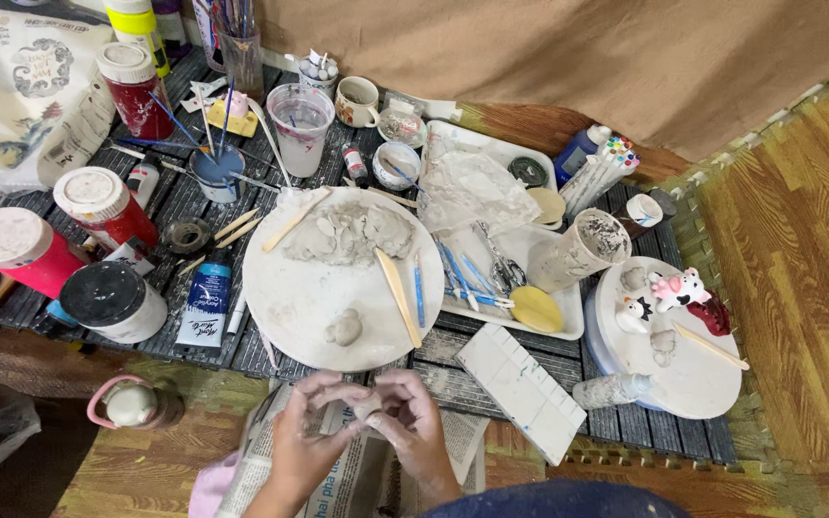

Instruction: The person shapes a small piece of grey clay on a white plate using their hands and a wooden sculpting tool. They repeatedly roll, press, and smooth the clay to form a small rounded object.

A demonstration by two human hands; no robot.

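My left hand [311, 436] and my right hand [413, 422] meet over a newspaper [357, 470] at the bottom middle. Between their fingertips they pinch a small lump of grey clay [367, 407]. Both hands are smeared with clay. Just beyond them lies a round white board [290, 297] with a flattened mass of grey clay [347, 233] at its far side and a small clay ball [344, 328] near its front. A wooden modelling stick [398, 296] lies across the board's right part.
Paint jars [106, 203], a blue paint tube [203, 305], a water cup [299, 115] and brushes crowd the left. A white tray [568, 321] holds tools and a yellow sponge [535, 309]. A second round board [693, 379] at right carries small figurines [678, 288]. A white palette [522, 388] lies in front.
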